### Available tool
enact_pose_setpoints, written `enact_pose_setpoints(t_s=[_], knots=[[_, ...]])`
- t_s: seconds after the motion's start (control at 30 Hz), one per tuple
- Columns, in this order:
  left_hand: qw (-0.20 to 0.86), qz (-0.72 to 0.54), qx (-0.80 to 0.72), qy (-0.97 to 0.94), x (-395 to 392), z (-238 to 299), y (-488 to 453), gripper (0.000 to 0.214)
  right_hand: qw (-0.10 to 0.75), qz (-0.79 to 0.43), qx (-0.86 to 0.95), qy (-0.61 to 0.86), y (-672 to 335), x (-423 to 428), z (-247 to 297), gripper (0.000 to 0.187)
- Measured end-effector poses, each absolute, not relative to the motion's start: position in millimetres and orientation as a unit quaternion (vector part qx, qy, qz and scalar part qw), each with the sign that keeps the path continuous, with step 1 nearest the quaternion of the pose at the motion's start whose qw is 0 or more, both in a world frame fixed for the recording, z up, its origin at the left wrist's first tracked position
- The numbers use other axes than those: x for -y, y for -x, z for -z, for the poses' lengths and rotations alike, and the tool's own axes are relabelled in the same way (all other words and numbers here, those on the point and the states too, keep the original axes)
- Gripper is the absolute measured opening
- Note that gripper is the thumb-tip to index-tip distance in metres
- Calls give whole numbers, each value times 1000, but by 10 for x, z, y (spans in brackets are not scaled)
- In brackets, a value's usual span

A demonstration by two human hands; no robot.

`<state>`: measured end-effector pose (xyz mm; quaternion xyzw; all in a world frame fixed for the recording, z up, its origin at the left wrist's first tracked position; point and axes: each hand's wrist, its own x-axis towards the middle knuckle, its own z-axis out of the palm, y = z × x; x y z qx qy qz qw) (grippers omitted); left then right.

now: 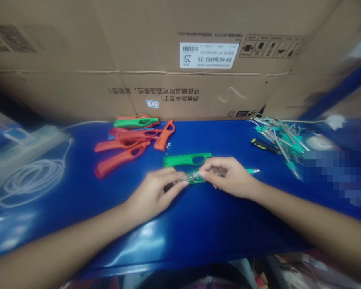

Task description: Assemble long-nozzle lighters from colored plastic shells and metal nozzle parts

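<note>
Forearms (78, 241) angle in low from both sides. Left hand (153, 188): thumb and forefinger nearly closed, pinching a slim clear part (185, 178). Right hand (228, 174): fingers curled, tips by the part's other end; too blurry there to tell if they grip it. Clear part lies along a green shell (200, 180) over the blue table (186, 237), second green shell (180, 160) just behind. For good handling, I'd want a light left pinch, shell steady, clear part lined up with it, no forcing.
</note>
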<state>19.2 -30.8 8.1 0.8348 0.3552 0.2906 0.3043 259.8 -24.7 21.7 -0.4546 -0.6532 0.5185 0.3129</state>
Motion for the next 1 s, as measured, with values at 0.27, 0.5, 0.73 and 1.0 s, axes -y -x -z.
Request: enact_pose_setpoints(t_s=[0.27,0.5,0.73,1.0], knots=[[301,-297,-360,-832,311,-88,-200,18,314,-559,623,449,-2618,214,-229,37],[301,-296,-360,-832,312,-92,-192,17,329,-547,628,446,-2609,212,-213,34],[301,-300,-353,-833,305,-83,-192,17,327,-566,614,442,-2592,201,-227,39],[311,-311,-373,-817,303,-75,-195,16,330,-555,622,442,-2618,214,-199,32]])
